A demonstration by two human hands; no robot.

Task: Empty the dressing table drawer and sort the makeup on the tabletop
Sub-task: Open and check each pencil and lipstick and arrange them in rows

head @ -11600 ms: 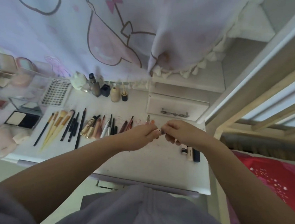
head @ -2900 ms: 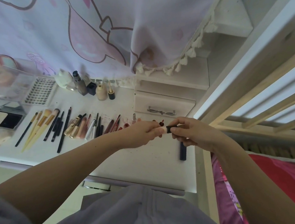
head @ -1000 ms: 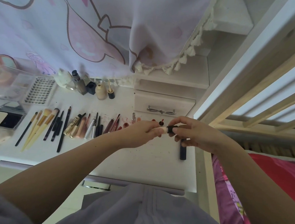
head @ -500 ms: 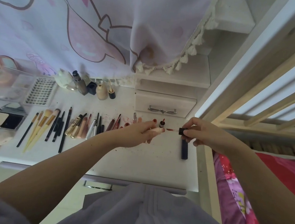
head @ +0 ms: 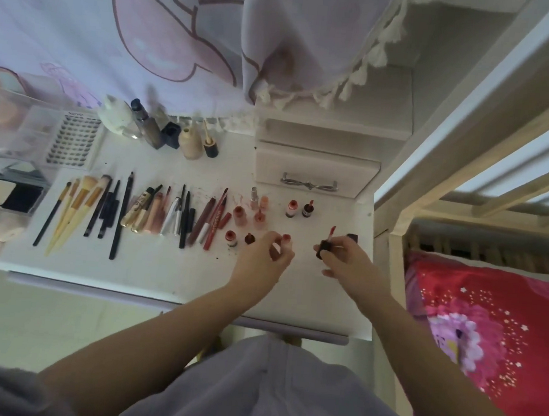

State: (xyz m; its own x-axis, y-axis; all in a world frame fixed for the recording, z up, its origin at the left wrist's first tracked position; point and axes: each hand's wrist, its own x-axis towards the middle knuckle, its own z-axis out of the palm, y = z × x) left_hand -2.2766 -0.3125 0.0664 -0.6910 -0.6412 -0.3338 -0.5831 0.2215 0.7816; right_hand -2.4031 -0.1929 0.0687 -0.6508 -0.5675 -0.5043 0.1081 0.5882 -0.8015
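White table [head: 148, 273] fills mid-frame, makeup sorted by kind: brushes [head: 77, 204] left, lip pencils [head: 212, 222] centre, small lip tubes [head: 259, 219] centre-right. We see the right hand [head: 348, 264] pinching a dark-capped wand [head: 326, 242], red tip up and off the table, likely checking shade. We judge the left hand [head: 264, 256] curls round its tube, mostly hidden.

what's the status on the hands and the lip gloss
Right hand pinches black-capped red-tipped applicator wand. Left hand curled, contents hidden. Small red bottles close beside it.
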